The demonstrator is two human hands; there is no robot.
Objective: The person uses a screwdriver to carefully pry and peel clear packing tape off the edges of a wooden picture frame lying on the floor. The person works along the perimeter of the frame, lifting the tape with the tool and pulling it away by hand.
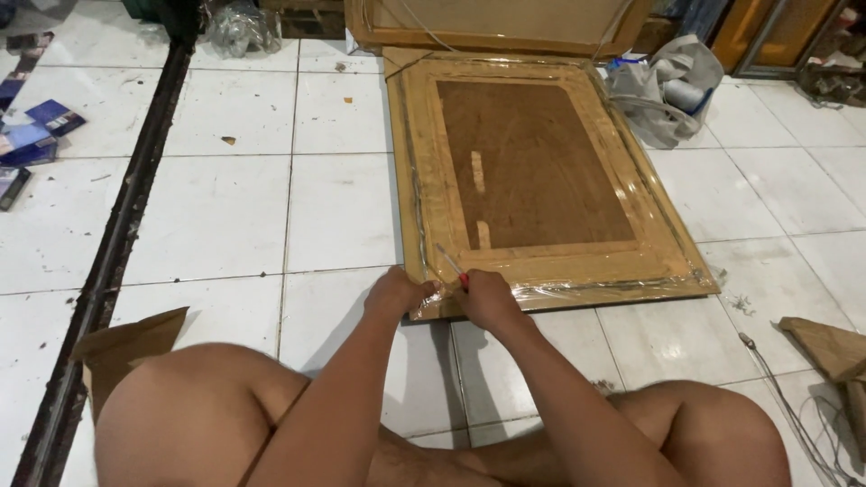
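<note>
A wooden picture frame [541, 261] lies flat on the white tiled floor, covered in clear plastic wrap [658, 225], with a brown backing board [532, 162] inside. My left hand [397, 293] pinches the plastic at the frame's near left corner. My right hand [485, 296] grips a thin tool with a red handle [463, 279]; its metal tip [446, 257] rests on the frame's lower rail. My bare knees show at the bottom of the head view.
A second frame [496, 27] lies beyond the first. A grey cloth bundle [663, 90] sits at the back right. A dark floor rail [117, 234] runs along the left. Cardboard [126, 347] lies near my left knee; wood scrap [830, 347] and wire [785, 397] at right.
</note>
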